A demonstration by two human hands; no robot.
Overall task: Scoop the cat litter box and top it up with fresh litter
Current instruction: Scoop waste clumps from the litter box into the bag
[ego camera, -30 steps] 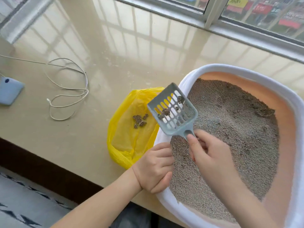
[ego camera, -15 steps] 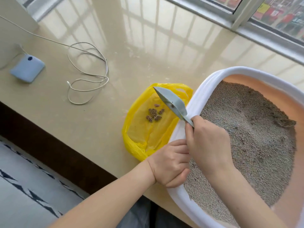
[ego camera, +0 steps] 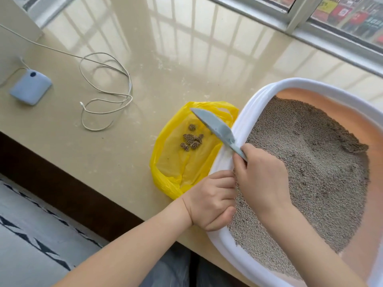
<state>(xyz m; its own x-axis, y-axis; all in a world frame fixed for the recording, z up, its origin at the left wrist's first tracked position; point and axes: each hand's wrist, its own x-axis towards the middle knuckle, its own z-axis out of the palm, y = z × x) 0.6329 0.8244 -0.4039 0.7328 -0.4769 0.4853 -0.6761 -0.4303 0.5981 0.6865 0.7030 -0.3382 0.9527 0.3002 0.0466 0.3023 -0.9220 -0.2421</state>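
- While there are signs out past the window (ego camera: 342,19), red and yellow ones, the writing on them is way too blurry to read, and nothing else here has a label I can make out.
- right hand (ego camera: 263,179) has its fingers wrapped round the handle of the grey scoop (ego camera: 217,129), which is turned on edge over the yellow bag (ego camera: 182,168), so its slots are hidden.
- left hand (ego camera: 209,201) grips the white rim of the litter box (ego camera: 232,154) at its near-left side, fingers curled over the edge.
- litter box sits on the tabletop (ego camera: 145,69), right side cut off by the frame, with grey litter (ego camera: 306,175) heaped inside and bare orange wall showing at the far side.
- a few brown clumps (ego camera: 192,139) lie in the bag, which is just beside the box and touching it.
- further left: a looped white cable (ego camera: 107,94) and a small blue device (ego camera: 31,87), can't tell what it is.
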